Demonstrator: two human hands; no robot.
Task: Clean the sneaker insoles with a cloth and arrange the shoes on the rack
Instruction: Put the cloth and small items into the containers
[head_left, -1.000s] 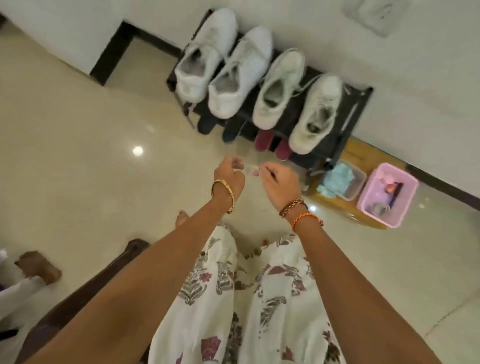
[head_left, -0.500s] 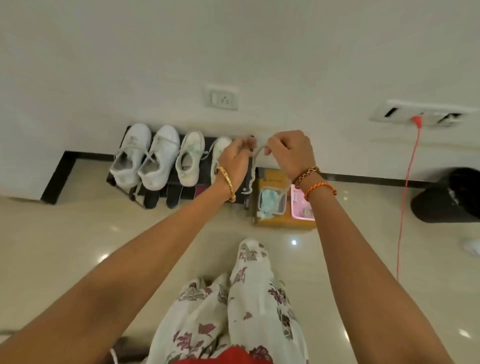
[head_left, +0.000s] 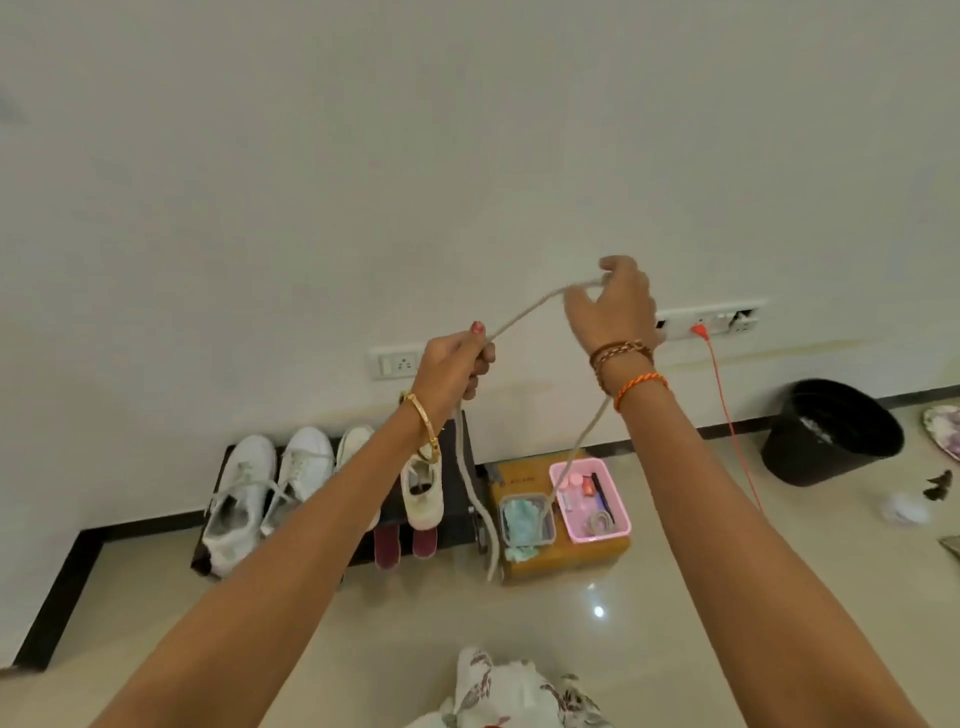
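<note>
Hands (head_left: 530, 332) raised, apart since prev; shoelace (head_left: 530, 309) taut; third sneaker (head_left: 353, 441) half hidden.

both hands are raised before the wall, a pale shoelace (head_left: 524, 314) stretched between them. the left hand (head_left: 452, 366) grips it in curled fingers; the right hand (head_left: 613, 306), higher, pinches its other part. loose ends hang down. far below, white sneakers (head_left: 270, 493) sit on the dark rack (head_left: 462, 499), a pink basket (head_left: 589, 499) to its right.
</note>
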